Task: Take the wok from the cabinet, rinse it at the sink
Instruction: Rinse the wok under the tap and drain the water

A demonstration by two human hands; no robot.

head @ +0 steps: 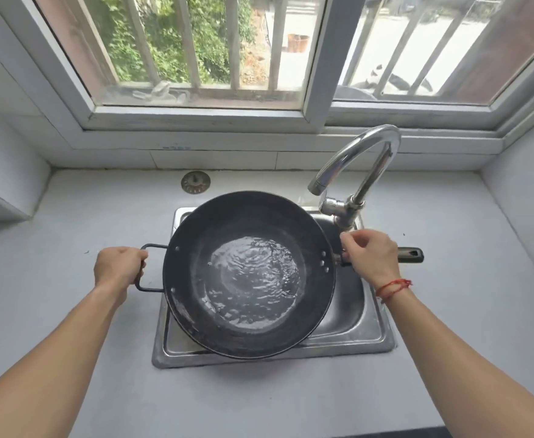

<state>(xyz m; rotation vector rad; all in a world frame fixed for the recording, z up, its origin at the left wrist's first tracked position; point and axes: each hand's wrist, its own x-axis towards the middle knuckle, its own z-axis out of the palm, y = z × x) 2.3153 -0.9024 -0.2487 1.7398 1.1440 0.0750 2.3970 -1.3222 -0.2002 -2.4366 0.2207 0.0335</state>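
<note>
The round black metal wok [193, 248], rippling water [253, 279] pooled in its bottom, is held over the stainless steel sink [354, 314], between the two grips. The left grip [118, 268] is curled round its black wire loop handle [152, 246]; the right grip [371, 254] is clamped on its long dark straight handle [411, 255], whose end juts past it. Just beyond the right grip rises the curved chrome faucet [354, 159], with pale grey counter [69, 235] outside both.

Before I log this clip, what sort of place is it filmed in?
Most likely a home kitchen: a small stainless steel sink set in a pale grey countertop, a curved chrome tap behind it, and a round black metal wok holding water over the basin.
</note>
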